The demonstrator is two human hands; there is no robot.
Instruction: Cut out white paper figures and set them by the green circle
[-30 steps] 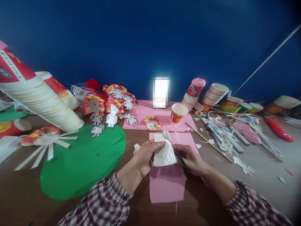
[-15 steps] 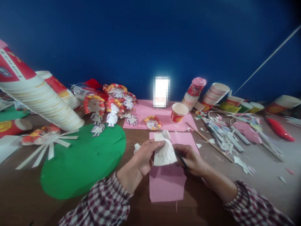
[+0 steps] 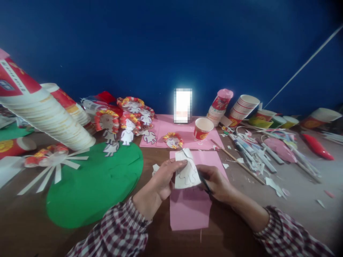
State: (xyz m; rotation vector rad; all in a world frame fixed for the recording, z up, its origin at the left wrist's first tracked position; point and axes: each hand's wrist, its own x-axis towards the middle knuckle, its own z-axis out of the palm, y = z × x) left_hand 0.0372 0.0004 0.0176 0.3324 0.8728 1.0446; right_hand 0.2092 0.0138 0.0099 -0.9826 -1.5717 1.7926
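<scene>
My left hand (image 3: 164,176) pinches a piece of white paper (image 3: 189,176) by its left side, thumb on top. A figure is drawn on that paper in dark outline. In my right hand (image 3: 217,182) is a pair of scissors (image 3: 205,184) with dark handles; its blades pass behind the paper, and their tips show at the paper's upper edge. Both hands are above a pink sheet (image 3: 190,214) lying on the brown table. Just beyond them lies a lion-like face (image 3: 173,140) with a red and yellow curled rim.
On the left are a green paper round (image 3: 93,192), a leaning cup stack (image 3: 48,114) and white cut-out figures (image 3: 127,134). A paper cup (image 3: 203,129) stands behind my hands. Rightward lie a wooden stick (image 3: 238,161), markers (image 3: 248,153) and paper scraps (image 3: 275,187).
Very little differs. The view has shifted slightly, and the paper and scissors have barely moved in my hands.
</scene>
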